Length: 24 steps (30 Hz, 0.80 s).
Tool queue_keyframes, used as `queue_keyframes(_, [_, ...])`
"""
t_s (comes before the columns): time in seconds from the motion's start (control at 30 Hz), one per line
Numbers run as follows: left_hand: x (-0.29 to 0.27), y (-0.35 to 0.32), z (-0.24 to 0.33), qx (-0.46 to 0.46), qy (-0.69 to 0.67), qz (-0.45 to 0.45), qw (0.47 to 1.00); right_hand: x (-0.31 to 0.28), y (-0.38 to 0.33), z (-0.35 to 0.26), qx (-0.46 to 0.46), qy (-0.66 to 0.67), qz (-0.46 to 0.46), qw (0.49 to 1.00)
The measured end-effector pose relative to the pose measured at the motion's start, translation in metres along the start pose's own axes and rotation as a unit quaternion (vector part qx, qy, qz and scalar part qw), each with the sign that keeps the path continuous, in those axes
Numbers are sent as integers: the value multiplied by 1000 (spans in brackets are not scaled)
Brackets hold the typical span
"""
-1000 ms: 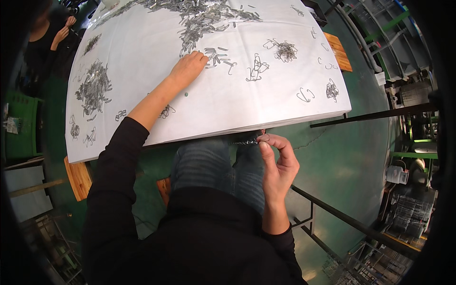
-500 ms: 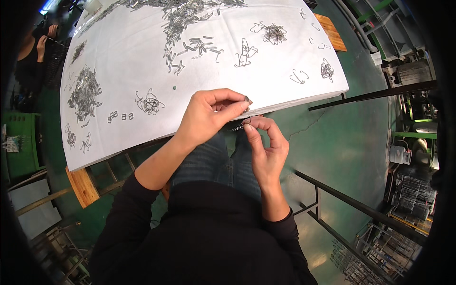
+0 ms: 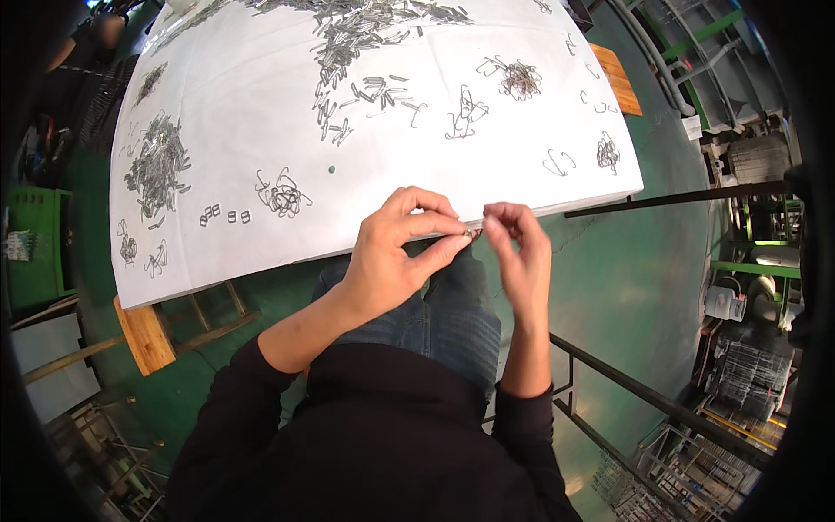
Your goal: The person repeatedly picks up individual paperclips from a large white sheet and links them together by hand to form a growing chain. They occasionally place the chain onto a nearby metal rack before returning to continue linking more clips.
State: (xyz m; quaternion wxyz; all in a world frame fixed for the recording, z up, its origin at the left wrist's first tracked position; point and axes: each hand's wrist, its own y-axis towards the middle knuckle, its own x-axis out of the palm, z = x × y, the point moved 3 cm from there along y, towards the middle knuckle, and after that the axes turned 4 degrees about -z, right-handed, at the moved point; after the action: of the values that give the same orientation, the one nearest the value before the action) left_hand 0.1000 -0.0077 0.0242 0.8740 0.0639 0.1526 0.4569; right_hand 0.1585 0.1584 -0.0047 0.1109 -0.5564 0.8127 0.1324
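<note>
Head view: both hands meet at the near edge of the white-covered counter (image 3: 261, 130). The left hand (image 3: 396, 252) and right hand (image 3: 522, 252) each have a grip pinched on one small metal clip (image 3: 472, 232) (detail too small to tell). Beyond lie a tangled wire bundle (image 3: 280, 196) and a long clip heap (image 3: 365, 35). A white label (image 3: 692, 128) stands right of the counter.

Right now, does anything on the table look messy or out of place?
Nothing looks damaged. Metal clips lie in loose heaps across the white table, some tangled. Both hands pinch a small clip at the edge.
</note>
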Motion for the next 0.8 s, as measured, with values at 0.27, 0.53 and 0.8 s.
queue_keyframes(0.27, [2,-9,0,9,2,8,1000,33,161,56,173,-353,-75,917])
queue_keyframes(0.53, [2,-11,-2,12,-7,20,1000,52,164,37,-42,-371,-81,924])
queue_keyframes(0.8, [2,-12,-4,21,8,32,999,31,148,38,85,-81,-134,984])
